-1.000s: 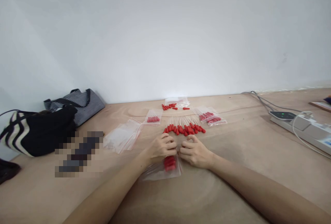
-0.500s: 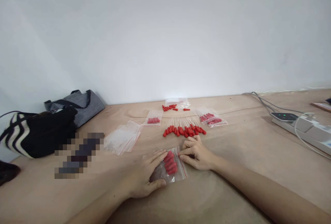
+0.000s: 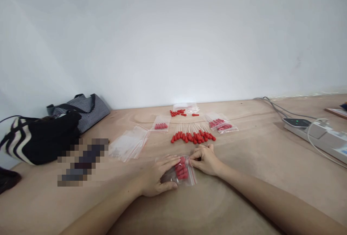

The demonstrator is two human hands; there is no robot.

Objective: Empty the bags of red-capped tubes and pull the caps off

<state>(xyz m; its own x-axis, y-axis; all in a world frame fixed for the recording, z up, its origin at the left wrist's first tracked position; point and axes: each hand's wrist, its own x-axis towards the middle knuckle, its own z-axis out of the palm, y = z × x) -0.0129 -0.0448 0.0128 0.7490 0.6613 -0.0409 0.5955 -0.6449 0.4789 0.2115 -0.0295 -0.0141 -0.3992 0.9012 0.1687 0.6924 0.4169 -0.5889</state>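
On a broad wooden tabletop (image 3: 173, 217), a person's left hand (image 3: 157, 177) lies palm down with fingers spread over a small clear zip bag (image 3: 192, 179), while the right hand (image 3: 205, 159), fingers curled, pinches the bag's red-lined end. The bag rests flat between the two, just nearer than a fanned row of red-tipped sticks (image 3: 193, 136). Through its plastic shows a cluster of red tips (image 3: 182, 170).

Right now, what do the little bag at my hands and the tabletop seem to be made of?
Bag: likely thin, glossy clear plastic; red pieces show through, and it catches bright highlights.
Tabletop: probably wood or a wood-look sheet, fairly matte, judging by its tan colour and faint swirling grain.
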